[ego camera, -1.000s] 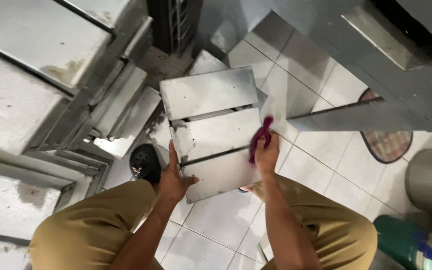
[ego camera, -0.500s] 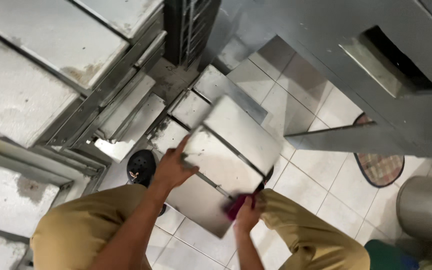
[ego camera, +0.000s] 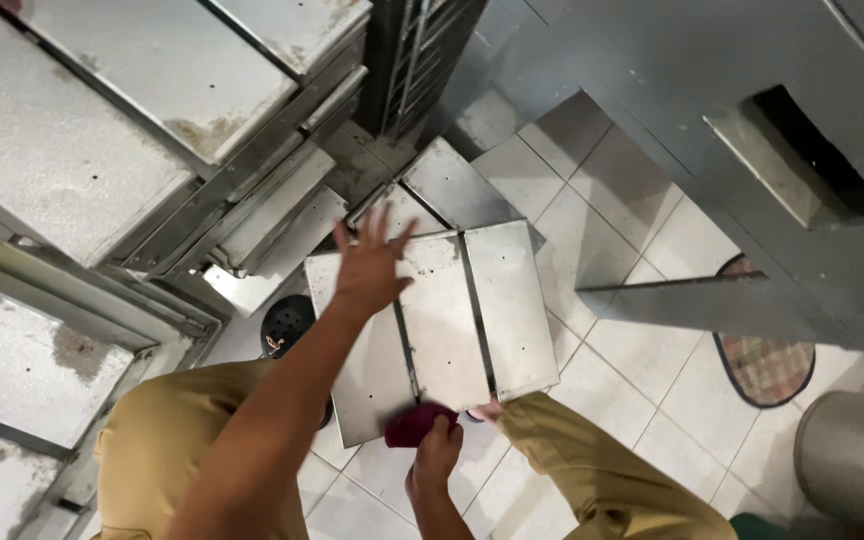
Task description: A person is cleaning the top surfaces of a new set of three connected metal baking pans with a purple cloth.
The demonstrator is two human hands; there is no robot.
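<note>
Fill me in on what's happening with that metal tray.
A person in tan trousers is crouched over a white tiled floor, handling a ridged metal tray. The left hand lies flat on the tray's top with fingers spread. The right hand presses a dark red cloth against the tray's near edge. More metal trays are stacked to the left.

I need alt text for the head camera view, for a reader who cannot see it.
Seen from above, a person's left hand lies flat on a ribbed metal tray, while the right hand presses a dark red cloth at its near edge. More trays are stacked at left on the tiled floor.
</note>
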